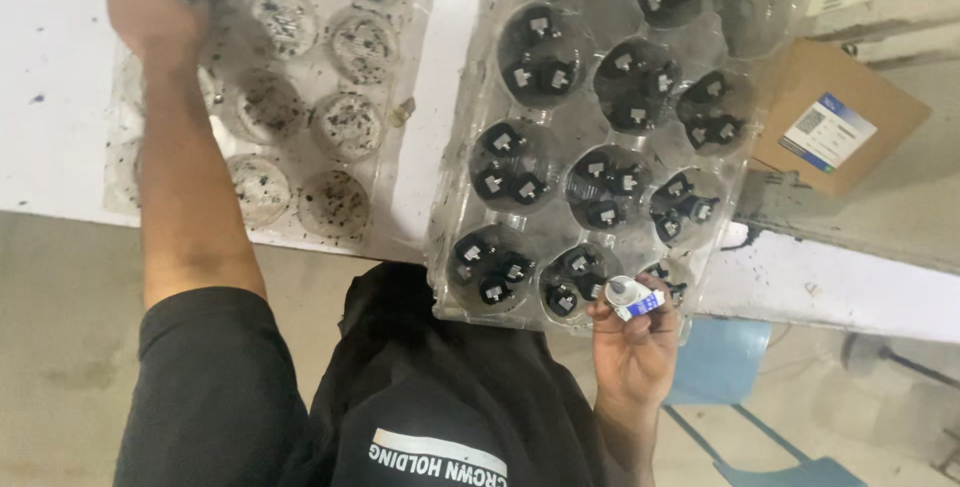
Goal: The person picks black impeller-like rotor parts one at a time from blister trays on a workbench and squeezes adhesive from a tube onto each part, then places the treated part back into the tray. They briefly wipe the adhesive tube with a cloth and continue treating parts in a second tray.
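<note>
Head view.
- Left hand (150, 9): fist closed over a small black part, at the far corner of a clear blister tray (300, 197) whose emptied cups hold only dark residue.
- Right hand (632, 342): fingers curled round a small white tube with blue label (632, 299), nozzle up, at the near edge of the filled tray (480, 97).
- Filled tray: clear cups, each holding a cluster of black components (510, 165) with pale square faces.
- Surface (60, 127): white, speckled. Cardboard box (845, 117) at far right.
- Handling note: probably steadiest to keep the tube upright and lift the part straight out of its cup.
</note>
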